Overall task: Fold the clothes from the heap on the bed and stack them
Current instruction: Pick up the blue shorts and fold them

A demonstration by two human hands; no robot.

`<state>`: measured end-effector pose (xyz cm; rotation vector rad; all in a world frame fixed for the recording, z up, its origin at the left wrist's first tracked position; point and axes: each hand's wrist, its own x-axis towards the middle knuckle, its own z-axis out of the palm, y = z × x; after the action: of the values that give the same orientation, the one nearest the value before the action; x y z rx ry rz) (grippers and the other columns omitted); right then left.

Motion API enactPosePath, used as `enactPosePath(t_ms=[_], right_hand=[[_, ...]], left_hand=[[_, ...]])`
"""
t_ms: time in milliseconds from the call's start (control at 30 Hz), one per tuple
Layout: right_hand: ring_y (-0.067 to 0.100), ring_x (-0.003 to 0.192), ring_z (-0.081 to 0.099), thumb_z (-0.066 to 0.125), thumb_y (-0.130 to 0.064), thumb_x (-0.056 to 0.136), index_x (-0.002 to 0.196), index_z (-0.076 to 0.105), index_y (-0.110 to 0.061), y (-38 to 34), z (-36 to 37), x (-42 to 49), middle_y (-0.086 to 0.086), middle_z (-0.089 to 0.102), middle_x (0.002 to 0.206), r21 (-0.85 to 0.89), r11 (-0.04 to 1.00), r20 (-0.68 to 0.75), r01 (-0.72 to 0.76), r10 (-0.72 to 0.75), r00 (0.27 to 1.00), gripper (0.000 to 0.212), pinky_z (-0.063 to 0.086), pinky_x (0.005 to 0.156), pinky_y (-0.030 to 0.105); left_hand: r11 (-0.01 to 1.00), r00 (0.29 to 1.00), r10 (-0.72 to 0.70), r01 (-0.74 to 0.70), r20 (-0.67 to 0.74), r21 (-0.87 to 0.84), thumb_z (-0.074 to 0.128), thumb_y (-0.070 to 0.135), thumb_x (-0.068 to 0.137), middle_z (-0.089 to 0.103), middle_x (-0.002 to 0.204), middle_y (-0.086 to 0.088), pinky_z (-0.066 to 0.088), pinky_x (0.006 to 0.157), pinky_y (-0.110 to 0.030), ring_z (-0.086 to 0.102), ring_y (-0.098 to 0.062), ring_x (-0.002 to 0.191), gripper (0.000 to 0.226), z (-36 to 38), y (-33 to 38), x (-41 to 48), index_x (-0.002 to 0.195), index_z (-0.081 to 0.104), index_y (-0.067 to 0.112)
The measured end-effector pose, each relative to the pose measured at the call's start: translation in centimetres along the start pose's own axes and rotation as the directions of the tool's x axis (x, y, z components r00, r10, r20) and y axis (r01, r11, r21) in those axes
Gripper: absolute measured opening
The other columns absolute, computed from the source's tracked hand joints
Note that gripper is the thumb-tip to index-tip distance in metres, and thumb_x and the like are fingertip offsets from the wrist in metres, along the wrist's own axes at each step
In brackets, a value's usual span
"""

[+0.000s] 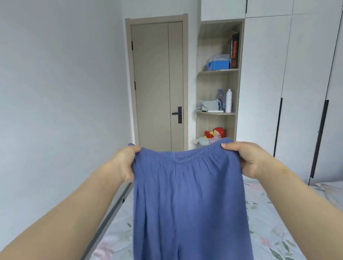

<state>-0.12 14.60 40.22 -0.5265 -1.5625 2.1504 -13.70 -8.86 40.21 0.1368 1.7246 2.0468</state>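
- We held a pair of blue trousers [187, 202] up in the air over the bed [274, 235]. The legs hung down out of the bottom of the view and hid the middle of the floral sheet.
- Our left hand [127, 162] gripped the left end of the elastic waistband, its fingers [134, 150] curled over the gathered cloth.
- Our right hand [248, 157] pinched the right end, thumb on the near side and the other fingers hidden behind the fabric.
- The waistband stretched between the two hands, sagging a little in the middle.
- A dark bed rail [111, 211] ran along the left edge of the bed, just beside the pale wall [44, 91].
- Beyond the trousers stood a closed beige door [159, 84] with a black handle [178, 114].
- Right of the door, an open shelf unit [218, 81] held a blue box [218, 63] with a dark carton [234, 51] upright beside it. There were bottles [229, 100] on the shelf below.
- A red-haired plush toy [215, 134] sat on the lowest shelf, partly hidden by the waistband.
- White wardrobe doors [288, 73] with black handles filled the right side.
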Motion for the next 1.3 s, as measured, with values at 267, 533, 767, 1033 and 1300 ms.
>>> enactPosePath(t_ms=[267,533,767,1033,1300], right_hand=[[0.018,0.068,0.047,0.066,-0.004,0.084,0.065,0.041,-0.016,4.5,5.6,-1.5,0.005,0.046,0.069,-0.11,0.97,-0.006,0.219,-0.221,0.975,0.034,0.042,0.063,0.031],[0.004,0.076,0.062,0.049,0.005,0.089,0.086,0.068,-0.018,4.8,5.9,-2.9,-0.005,0.068,0.084,-0.282,0.908,0.329,0.309,-0.211,0.92,0.03,0.047,0.064,0.012],[0.008,0.073,0.046,0.068,-0.001,0.078,0.086,0.055,-0.029,3.4,4.3,-1.8,-0.002,0.051,0.09,-0.558,0.643,0.252,0.525,-0.472,0.845,0.031,0.039,0.064,0.015],[0.007,0.061,0.043,0.068,-0.016,0.079,0.068,0.044,-0.022,3.7,4.1,-1.1,-0.01,0.047,0.064,-0.716,0.418,0.406,0.559,-0.403,0.82,0.028,0.033,0.052,0.016],[0.008,0.068,0.054,0.078,-0.009,0.075,0.083,0.056,-0.017,2.5,4.1,-2.0,0.001,0.063,0.077,-0.642,0.49,0.552,0.59,-0.238,0.799,0.025,0.045,0.065,0.021]], left_hand=[[0.997,0.997,-0.043,0.048,0.07,-0.063,0.04,0.026,0.101,0.064,0.094,-0.013,0.049,0.081,-0.036,0.061,-0.025,0.084,0.029,6.3,-3.1,-1.9,0.096,0.058,0.003],[0.994,0.957,0.09,-0.068,0.277,-0.09,0.054,0.033,0.095,0.064,0.086,-0.013,0.052,0.076,-0.035,0.062,-0.024,0.077,0.03,6.4,-3.0,-2.6,0.093,0.061,0.004],[0.981,0.957,0.191,-0.195,0.218,-0.001,0.051,0.021,0.097,0.067,0.103,-0.015,0.053,0.084,-0.035,0.065,-0.025,0.089,0.023,4.6,-3.0,-1.9,0.104,0.061,0.002],[0.876,0.874,0.318,-0.419,0.367,0.24,0.07,0.016,0.083,0.068,0.093,-0.005,0.056,0.077,-0.028,0.067,-0.014,0.081,0.014,3.3,-3.3,-2.0,0.094,0.061,0.013],[0.811,0.833,0.356,-0.501,0.424,0.302,0.067,-0.004,0.081,0.058,0.091,-0.009,0.049,0.09,-0.039,0.059,-0.021,0.083,0.033,1.3,-2.2,-1.6,0.098,0.058,0.023]])
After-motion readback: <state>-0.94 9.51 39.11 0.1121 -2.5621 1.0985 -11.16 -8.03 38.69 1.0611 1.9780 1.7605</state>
